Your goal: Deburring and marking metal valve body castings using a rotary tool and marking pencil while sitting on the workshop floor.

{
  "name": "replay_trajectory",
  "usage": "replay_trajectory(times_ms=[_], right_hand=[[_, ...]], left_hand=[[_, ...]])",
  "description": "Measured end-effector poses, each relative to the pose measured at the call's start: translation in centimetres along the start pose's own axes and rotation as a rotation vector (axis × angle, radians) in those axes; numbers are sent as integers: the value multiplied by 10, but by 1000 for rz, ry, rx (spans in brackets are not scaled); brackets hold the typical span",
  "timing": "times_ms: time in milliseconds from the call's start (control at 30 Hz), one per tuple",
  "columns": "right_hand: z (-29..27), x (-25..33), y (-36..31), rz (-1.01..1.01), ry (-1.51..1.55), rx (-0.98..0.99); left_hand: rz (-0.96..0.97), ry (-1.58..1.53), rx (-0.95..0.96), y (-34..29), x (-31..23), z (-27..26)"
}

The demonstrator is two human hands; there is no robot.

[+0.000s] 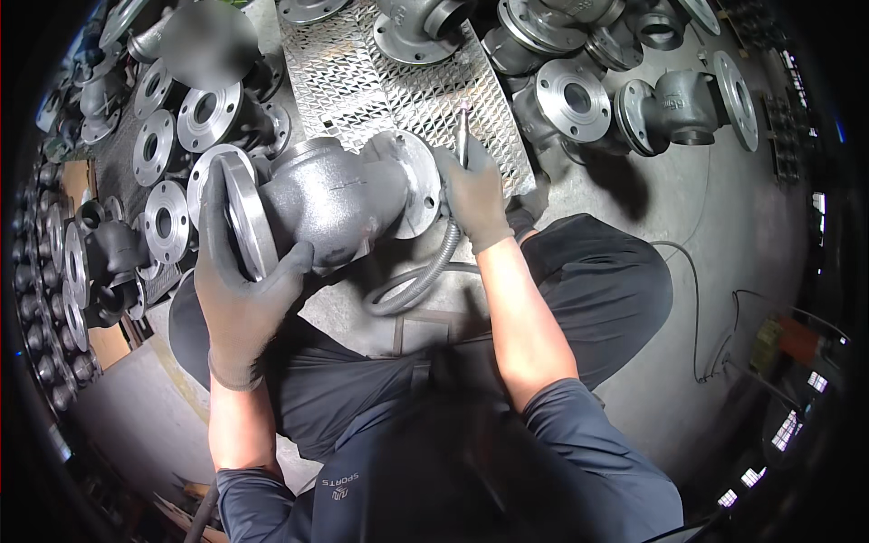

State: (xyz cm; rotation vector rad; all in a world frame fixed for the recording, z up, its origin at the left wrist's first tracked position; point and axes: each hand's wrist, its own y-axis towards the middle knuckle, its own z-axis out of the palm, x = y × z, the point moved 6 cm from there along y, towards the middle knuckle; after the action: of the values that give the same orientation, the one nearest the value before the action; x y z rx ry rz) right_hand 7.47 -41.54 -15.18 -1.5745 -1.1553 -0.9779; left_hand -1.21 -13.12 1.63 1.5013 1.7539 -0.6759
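Note:
A grey cast-metal valve body point(328, 201) with a round flange at each end lies in front of me, tilted, at the near end of a perforated metal plate. My left hand point(237, 312), in a grey glove, grips its left flange, thumb on one side and fingers round the rim. In my right hand point(477, 201), gloved too, is a slim metal pen-shaped air tool point(463, 140), its tip pointing away from me. A ribbed grey hose point(424, 288) runs below that hand and loops on the floor. The right fingers lie close to the right flange.
The perforated metal plate point(339, 77) bears another valve body point(421, 32) at its far end. Several flanged valve bodies stand at the left point(167, 222) and far right point(683, 104). A thin black cable point(695, 299) trails over the floor at the right.

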Motion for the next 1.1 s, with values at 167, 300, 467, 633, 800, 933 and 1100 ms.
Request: replay_trajectory(times_ms=[167, 300, 467, 633, 800, 933, 1100], right_hand=[[-6, 1, -7, 117, 117, 24], [-22, 9, -41, -138, -119, 20], [-9, 23, -89, -227, -197, 279], [9, 2, -86, -200, -216, 282], [13, 2, -77, -135, -225, 298], [6, 3, -85, -176, -212, 263], [17, 0, -81, -243, -211, 229]], left_hand=[[-27, -17, -19, 8, -4, 5], [-37, 27, -42, 11, 1, 5], [-55, -31, -68, 10, 0, 4], [-102, -81, -78, 10, 1, 8], [-60, 35, -87, 11, -5, 6], [-59, 1, -88, 12, -6, 9], [-51, -10, -90, 14, -6, 8]])
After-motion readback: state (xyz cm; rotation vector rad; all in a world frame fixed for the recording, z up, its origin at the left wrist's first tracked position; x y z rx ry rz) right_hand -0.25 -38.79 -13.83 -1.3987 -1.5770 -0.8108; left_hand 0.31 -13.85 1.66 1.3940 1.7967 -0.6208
